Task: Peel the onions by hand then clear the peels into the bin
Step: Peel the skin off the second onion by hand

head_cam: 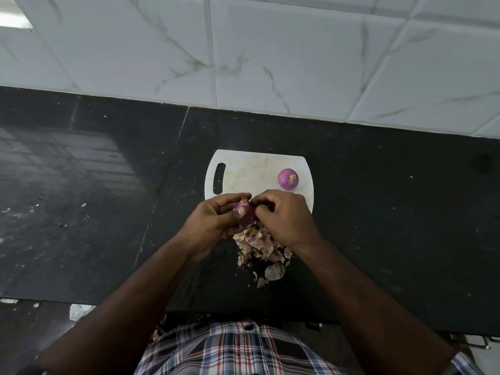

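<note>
My left hand (216, 217) grips a small purple onion (246, 213) above the near edge of a white cutting board (251, 171). The fingers of my right hand (284, 215) pinch the onion's skin on its right side. A peeled purple onion (288, 179) rests on the board's right part. A heap of dry onion peels (261, 247) lies on the black counter just below my hands, partly hidden by my right wrist. No bin is in view.
The black stone counter (378, 212) stretches left and right of the board, with small crumbs scattered on its left side. A white marbled tile wall (270, 63) rises behind. A few peel scraps lie at the counter's front edge near my checked shirt.
</note>
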Action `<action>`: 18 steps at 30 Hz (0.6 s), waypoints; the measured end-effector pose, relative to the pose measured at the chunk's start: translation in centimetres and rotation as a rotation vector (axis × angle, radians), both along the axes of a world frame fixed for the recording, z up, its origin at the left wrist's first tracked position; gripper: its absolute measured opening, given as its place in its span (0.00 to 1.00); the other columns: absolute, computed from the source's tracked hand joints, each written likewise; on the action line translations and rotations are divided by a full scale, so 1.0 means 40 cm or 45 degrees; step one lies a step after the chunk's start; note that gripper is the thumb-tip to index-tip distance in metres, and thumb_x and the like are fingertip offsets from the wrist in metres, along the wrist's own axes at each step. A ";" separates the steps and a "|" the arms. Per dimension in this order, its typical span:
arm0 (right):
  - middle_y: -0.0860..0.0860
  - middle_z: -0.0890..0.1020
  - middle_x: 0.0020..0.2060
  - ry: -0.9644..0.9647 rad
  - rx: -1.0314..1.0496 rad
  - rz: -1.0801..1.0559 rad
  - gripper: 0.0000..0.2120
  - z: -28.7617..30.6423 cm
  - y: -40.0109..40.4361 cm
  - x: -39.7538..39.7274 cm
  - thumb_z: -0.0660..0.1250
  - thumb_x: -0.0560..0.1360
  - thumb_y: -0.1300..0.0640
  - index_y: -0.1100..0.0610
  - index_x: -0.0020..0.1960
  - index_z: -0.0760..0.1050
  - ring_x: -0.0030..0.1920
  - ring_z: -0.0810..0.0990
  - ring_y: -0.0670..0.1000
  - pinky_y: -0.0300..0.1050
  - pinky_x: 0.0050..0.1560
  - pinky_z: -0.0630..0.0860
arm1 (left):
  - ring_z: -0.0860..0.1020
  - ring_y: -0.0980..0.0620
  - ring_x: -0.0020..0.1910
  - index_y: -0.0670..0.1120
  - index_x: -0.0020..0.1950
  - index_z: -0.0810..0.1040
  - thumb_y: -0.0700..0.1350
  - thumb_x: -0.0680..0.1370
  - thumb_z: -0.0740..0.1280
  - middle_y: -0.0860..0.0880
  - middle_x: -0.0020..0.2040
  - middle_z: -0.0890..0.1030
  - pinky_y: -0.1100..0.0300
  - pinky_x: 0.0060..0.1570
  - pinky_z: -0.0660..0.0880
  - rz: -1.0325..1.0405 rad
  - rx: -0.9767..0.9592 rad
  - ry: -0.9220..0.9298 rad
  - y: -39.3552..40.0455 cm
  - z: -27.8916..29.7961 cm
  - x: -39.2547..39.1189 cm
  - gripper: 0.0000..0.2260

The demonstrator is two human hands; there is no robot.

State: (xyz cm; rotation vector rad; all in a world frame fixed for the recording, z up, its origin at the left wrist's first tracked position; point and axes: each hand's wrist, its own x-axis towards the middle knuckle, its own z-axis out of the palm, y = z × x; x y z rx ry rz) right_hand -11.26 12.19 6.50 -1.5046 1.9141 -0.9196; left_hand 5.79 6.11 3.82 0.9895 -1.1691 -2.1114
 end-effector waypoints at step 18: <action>0.53 0.86 0.41 0.203 -0.020 -0.037 0.09 0.012 0.000 0.026 0.70 0.74 0.56 0.57 0.52 0.84 0.40 0.83 0.50 0.51 0.44 0.83 | 0.84 0.48 0.44 0.41 0.60 0.82 0.39 0.71 0.72 0.40 0.51 0.85 0.58 0.44 0.81 0.061 -0.005 0.058 0.009 -0.004 -0.019 0.17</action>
